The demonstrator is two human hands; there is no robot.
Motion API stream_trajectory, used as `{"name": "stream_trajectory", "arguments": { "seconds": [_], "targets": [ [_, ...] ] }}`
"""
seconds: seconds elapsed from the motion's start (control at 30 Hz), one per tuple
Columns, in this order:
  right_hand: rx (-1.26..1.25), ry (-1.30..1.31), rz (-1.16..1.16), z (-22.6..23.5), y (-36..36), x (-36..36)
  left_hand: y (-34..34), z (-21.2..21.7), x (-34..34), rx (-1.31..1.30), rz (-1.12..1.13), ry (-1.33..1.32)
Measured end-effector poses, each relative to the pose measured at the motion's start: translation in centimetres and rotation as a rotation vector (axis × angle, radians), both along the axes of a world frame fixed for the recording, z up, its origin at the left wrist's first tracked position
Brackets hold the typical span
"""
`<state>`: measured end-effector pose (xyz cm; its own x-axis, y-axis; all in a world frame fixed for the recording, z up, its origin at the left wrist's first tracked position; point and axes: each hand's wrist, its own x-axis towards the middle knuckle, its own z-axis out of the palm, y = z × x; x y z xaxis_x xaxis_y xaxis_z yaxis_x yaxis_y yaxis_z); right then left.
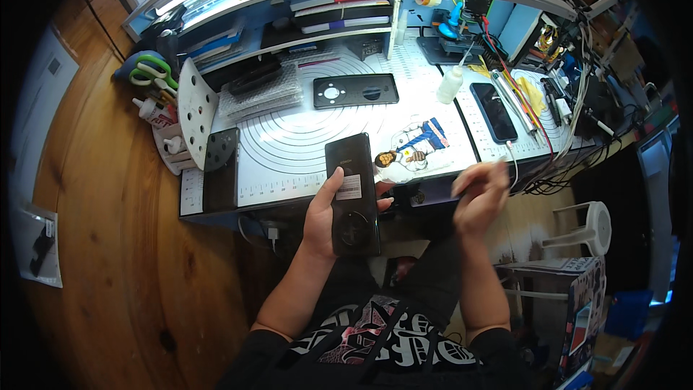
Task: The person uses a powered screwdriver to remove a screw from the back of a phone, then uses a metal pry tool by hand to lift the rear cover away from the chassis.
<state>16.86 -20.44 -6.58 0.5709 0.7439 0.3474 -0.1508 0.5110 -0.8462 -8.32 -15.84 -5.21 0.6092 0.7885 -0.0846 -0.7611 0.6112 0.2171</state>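
Your left hand (328, 213) is closest to the lens, forearm coming up from the lower edge, wrist roughly straight. It holds a black smartphone (352, 195) back side up, just off the near edge of the tabletop (289, 146), over your lap. Fingers wrap the phone's long edges: thumb lies on the left side of the back, fingertips show at the right edge. A small light sticker sits mid-back, round camera ring lower down.

Handling, as a judgement: the phone looks stiff, flat, fairly light, with a glossy back that is probably slippery and crack-prone. Best hold is what you have, on the long side edges, not on the glass face or the camera ring.

Your right hand (480, 191) is raised beside the phone, apart from it, motion-blurred. Fingers look bunched together near the tips; I cannot tell if they pinch anything.

On the tabletop: a white cutting mat with rings, a black back-cover panel (355, 91) with a round hole, well beyond the held phone. A second dark phone (221, 169) lies at the left edge of the mat, a third phone (494, 111) to the right. A white squeeze bottle (449, 85) stands between the panel and that phone. A cartoon figure sticker (411, 150) lies just past your held phone. Green scissors (153, 71) are far left.
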Motion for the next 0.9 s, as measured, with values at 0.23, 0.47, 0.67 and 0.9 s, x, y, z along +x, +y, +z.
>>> {"name": "stream_trajectory", "arguments": {
  "seconds": [0.23,0.47,0.67,0.9],
  "targets": [
    [-0.313,0.242,0.390,3.0,-0.1,-5.8,0.2,-0.6,1.7,0.077,-0.180,0.062],
    [-0.388,0.091,0.388,3.5,0.6,-5.2,0.1,-0.3,2.3,0.189,-0.099,0.325],
    [-0.373,0.124,0.494,3.3,0.9,-5.3,0.5,-1.4,2.3,0.283,-0.122,0.258],
    [-0.361,0.127,0.504,2.7,0.8,-5.3,0.2,-1.0,2.8,0.157,-0.039,0.336]
  ]
}}
